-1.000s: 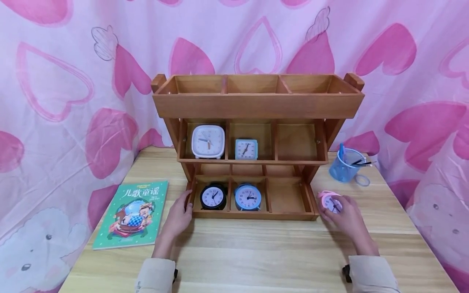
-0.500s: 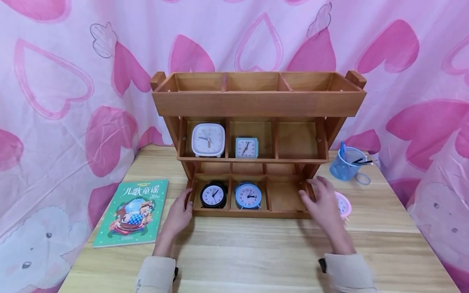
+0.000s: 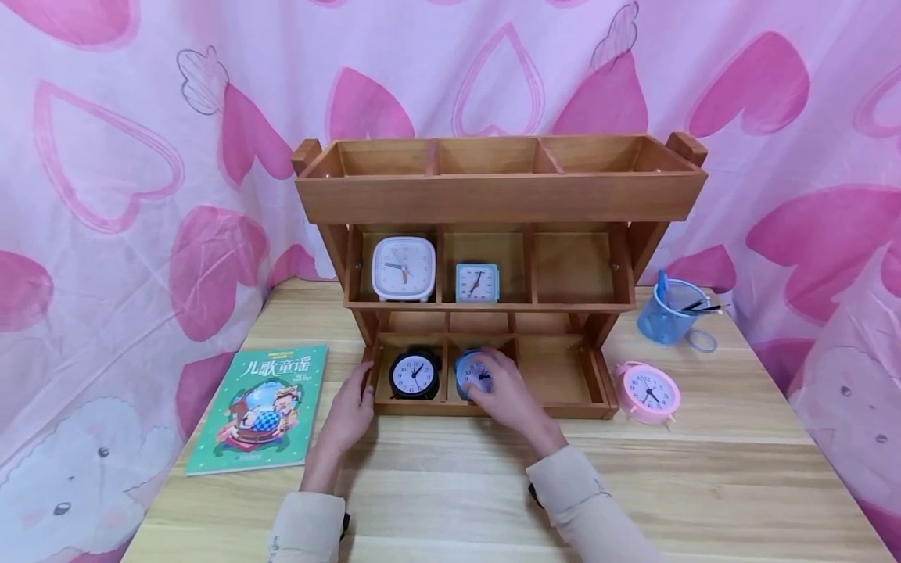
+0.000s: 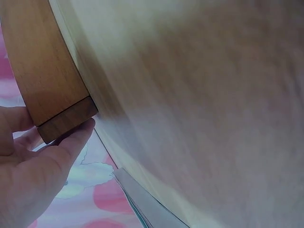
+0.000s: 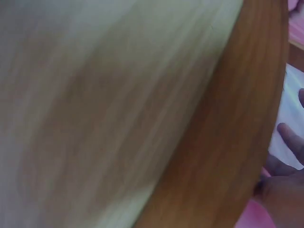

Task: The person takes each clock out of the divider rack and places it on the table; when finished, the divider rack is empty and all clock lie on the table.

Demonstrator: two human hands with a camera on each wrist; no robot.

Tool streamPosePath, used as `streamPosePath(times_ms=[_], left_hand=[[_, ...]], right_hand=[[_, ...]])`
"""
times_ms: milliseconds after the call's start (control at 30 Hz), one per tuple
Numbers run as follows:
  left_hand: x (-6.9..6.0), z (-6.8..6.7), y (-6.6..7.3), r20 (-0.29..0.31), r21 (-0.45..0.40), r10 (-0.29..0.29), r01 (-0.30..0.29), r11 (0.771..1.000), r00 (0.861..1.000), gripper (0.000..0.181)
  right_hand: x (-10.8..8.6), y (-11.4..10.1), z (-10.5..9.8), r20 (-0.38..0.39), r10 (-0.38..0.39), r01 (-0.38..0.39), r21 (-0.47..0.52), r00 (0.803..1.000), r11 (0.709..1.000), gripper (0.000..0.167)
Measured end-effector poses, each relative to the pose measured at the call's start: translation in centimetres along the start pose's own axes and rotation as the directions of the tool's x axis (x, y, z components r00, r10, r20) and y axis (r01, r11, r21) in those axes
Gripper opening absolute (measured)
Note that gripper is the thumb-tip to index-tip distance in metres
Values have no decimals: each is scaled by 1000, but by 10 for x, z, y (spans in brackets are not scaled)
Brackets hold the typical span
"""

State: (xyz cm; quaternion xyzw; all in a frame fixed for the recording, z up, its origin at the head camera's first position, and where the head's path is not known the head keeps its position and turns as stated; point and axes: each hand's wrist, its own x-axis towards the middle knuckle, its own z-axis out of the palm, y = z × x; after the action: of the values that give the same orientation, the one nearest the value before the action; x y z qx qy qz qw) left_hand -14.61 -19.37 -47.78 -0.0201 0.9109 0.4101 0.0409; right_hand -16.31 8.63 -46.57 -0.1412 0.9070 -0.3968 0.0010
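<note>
The table [image 3: 450, 500] is light wood with soft stripes. A big brown wooden shelf [image 3: 493, 201] stands on it, and so does a pink clock [image 3: 649, 392], just beside the shelf's right end. A blue cup [image 3: 662, 319] and a small ring [image 3: 712, 342] sit farther back. A green book [image 3: 259, 410] lies flat on the left. The shelf's middle row holds a white clock [image 3: 403, 269] and a small square clock [image 3: 477, 283]. Its bottom row holds a black clock [image 3: 414, 374] and a blue clock [image 3: 474, 375].

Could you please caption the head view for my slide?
Right hand at the blue clock, left hand gripping the wooden shelf.
</note>
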Motion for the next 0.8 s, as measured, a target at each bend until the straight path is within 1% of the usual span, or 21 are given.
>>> streamPosePath(times_ms=[100,167,267,433,500,633,700,800], left_hand=[[0,1,0,3,-6,-11,11,1000,1000,50],[1,1,0,3,-10,-16,16,1000,1000,50],[1,0,0,-1,-16,-21,21,1000,1000,49],[2,1,0,0,-18,-12,12,1000,1000,49],[2,2,-1,1,-21,-11,11,1000,1000,49],[2,2,-1,-4,-21,-20,20,1000,1000,49],[2,2,-2,-5,-21,-31,31,999,999,49],[3,1,-3,0,-26,-45,45,999,999,49]], right_hand=[[2,2,8,14,14,-13,-36,1000,999,52],[5,4,12,3,17,-17,-53,1000,998,54],[8,6,14,-20,39,-40,-53,999,998,53],[11,7,15,-48,79,-81,-49,996,996,51],[10,6,13,-64,85,-87,-35,994,996,51],[6,3,8,-91,74,-73,19,993,997,51],[3,-2,2,-108,65,-60,43,992,997,51],[-4,-8,-9,-144,44,-37,49,989,998,51]])
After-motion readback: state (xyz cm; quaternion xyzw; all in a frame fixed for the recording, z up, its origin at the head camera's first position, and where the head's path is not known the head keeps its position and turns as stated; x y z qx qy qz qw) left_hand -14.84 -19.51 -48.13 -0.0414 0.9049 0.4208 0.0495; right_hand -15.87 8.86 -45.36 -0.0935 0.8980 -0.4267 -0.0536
